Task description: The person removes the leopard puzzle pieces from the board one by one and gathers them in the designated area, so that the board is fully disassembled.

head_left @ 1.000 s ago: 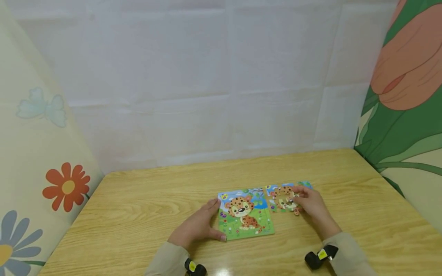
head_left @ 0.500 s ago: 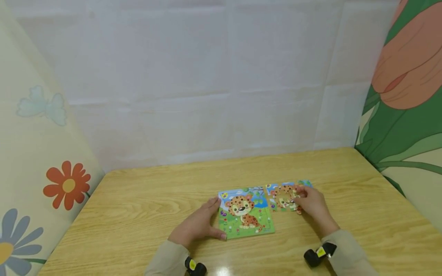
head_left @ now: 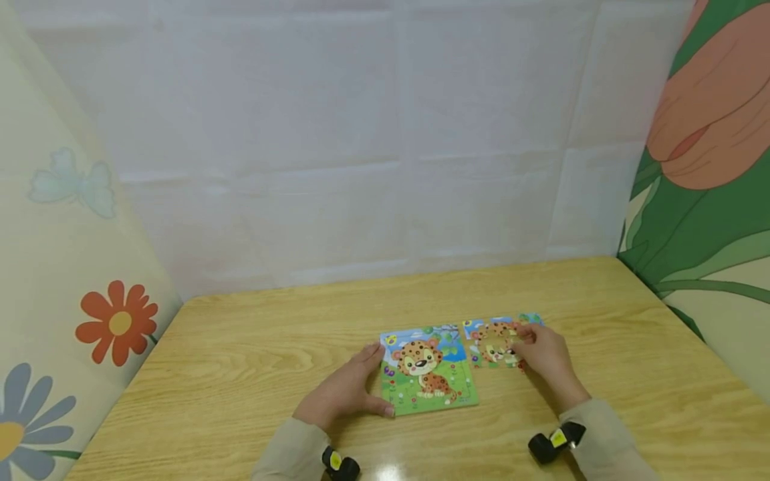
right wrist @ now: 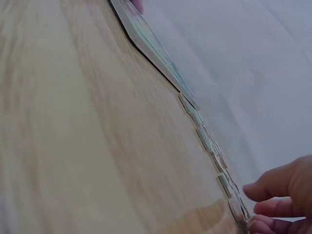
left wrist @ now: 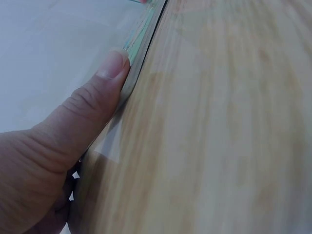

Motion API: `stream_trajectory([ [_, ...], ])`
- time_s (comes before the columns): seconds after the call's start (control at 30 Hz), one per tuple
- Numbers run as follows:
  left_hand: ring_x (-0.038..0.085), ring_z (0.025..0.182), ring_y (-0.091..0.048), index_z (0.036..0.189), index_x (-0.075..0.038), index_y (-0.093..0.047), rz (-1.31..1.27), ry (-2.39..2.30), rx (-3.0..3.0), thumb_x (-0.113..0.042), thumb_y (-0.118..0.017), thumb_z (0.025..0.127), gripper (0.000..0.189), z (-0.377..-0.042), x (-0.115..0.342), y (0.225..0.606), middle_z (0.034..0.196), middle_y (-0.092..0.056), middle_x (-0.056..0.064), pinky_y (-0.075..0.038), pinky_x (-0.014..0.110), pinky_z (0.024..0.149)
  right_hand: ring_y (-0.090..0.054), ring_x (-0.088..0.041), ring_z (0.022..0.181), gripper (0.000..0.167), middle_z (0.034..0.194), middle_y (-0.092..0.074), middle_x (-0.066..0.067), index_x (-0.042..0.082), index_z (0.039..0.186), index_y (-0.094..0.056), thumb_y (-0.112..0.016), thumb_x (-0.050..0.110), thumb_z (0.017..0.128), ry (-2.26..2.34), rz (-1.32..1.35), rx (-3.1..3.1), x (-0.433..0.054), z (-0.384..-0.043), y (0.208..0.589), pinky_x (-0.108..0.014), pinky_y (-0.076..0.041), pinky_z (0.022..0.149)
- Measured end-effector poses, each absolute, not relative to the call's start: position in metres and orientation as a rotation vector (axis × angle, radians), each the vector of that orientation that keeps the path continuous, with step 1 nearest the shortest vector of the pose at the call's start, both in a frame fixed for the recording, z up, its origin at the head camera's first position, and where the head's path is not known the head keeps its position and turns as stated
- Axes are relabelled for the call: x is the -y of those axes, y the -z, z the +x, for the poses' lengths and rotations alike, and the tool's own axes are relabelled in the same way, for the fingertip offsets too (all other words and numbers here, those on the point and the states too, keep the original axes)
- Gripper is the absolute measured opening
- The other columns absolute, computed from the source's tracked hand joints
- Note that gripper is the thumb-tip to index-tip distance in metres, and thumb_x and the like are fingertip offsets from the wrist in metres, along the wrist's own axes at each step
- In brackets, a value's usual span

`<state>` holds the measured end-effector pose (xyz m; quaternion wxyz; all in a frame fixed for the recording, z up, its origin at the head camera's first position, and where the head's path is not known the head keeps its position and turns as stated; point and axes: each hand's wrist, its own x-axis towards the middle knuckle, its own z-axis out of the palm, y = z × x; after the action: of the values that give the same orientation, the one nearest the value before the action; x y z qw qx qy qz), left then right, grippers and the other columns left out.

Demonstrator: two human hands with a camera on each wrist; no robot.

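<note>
A square leopard jigsaw puzzle [head_left: 427,374], with its picture whole, lies flat on the table in the head view. My left hand [head_left: 343,394] rests along its left side, fingers extended at the edge and thumb [left wrist: 109,66] against the near corner. Right of the puzzle, several loose pieces [head_left: 493,334] lie side by side, showing parts of a second leopard picture. Over their right end, my right hand [head_left: 546,354] pinches a puzzle piece, mostly hidden under the fingers. The right wrist view shows the thumb [right wrist: 273,185] and fingertips close at the end of the row.
The wood-grain table [head_left: 252,354] reaches back to a white cloth [head_left: 289,147]. Flower-patterned panels stand at the left [head_left: 72,267] and right [head_left: 716,200]. Black wrist cameras sit at the left cuff [head_left: 339,464] and right cuff [head_left: 556,444].
My right hand has shifted slightly right and the spotted piece under it has moved in toward the other pieces. The left hand and the puzzle beside it stay in place.
</note>
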<state>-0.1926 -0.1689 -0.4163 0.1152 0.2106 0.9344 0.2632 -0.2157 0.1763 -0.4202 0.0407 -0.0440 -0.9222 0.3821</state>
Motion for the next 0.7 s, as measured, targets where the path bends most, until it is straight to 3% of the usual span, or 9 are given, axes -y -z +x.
stream_trajectory([
  [0.27,0.034,0.140,-0.016,0.145,0.000,-0.024,0.603,-0.771,-2.733,-0.048,-0.080,0.058,0.114,-0.193,0.169,0.417,0.153,-0.018,0.015,-0.018,0.049,0.114,-0.057,-0.025,0.084,0.034,0.096,-0.061,-0.017,-0.005,0.112,-0.060,-0.059,0.015,0.084,-1.291,-0.154,2.754,-0.171,-0.216,0.419,-0.034,-0.050,0.067],
  [0.7,0.036,0.140,-0.017,0.145,0.001,-0.024,0.629,-0.750,-2.728,-0.048,-0.080,0.059,0.113,-0.194,0.170,0.417,0.153,-0.019,0.016,-0.020,0.050,0.113,-0.053,-0.014,0.077,0.025,0.087,-0.061,-0.008,-0.003,0.106,-0.063,-0.064,0.010,0.086,-1.540,0.183,2.610,-0.141,-0.222,0.425,-0.022,-0.048,0.065],
])
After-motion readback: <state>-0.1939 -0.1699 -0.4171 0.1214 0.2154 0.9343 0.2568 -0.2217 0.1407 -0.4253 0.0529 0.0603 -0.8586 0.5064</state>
